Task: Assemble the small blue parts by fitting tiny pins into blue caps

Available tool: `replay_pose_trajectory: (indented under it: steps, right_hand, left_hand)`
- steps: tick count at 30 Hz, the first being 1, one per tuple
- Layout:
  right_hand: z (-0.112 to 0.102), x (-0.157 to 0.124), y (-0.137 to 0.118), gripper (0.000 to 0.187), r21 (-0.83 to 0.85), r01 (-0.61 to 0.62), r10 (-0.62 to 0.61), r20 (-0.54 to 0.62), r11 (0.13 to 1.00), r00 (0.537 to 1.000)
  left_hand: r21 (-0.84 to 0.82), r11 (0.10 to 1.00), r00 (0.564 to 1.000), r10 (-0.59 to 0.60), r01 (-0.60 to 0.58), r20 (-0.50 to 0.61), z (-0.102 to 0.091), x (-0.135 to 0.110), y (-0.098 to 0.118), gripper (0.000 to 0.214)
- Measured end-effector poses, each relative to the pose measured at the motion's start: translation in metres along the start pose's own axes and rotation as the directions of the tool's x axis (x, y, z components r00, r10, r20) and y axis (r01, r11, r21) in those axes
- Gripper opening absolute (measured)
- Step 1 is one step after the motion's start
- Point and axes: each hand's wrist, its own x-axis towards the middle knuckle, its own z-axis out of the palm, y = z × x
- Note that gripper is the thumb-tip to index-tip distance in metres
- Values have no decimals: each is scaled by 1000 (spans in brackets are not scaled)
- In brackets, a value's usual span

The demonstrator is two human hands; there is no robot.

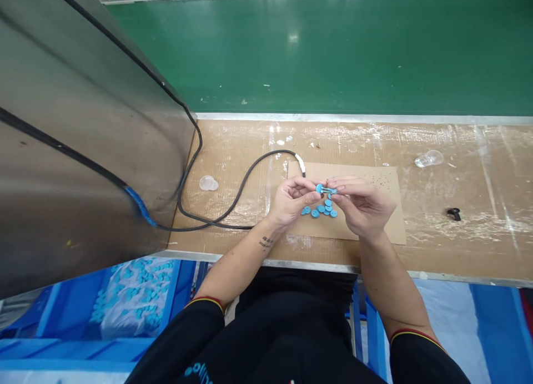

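Over the cardboard sheet [345,228], my left hand [291,201] and my right hand [364,203] meet at a small blue part with a round head and a shiny narrow shaft [327,190]. My left fingertips are closed at its round head. At the other end, my right thumb and fingers pinch it, partly covering it. Just below the hands lie several loose blue discs [328,209], some with small holes, on the cardboard. A black cable with a white-taped end [300,165] runs in behind my left hand.
A steel cabinet wall [104,123] stands at the left. Beyond the bench edge runs a green belt surface [316,56]. Clear plastic cups [431,158] and a small black piece [454,213] lie at the right. Below left, a blue crate [177,295] contains many blue pieces.
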Motion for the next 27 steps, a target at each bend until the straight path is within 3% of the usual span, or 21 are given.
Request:
replay_pose_trajectory:
  steps: [12,18,27]
  right_hand:
    - [0,2,0,26,5,45,-45,37,999,998]
    - [-1,2,0,17,-33,35,-34,34,999,999]
    - [-2,4,0,30,-8,99,-98,57,995,994]
  left_hand:
    - [34,999,999,35,-37,41,-2,-1,0,47]
    - [37,999,998,24,-27,58,-6,-1,-2,45]
    - [42,997,996,55,-58,77,-3,0,1,42]
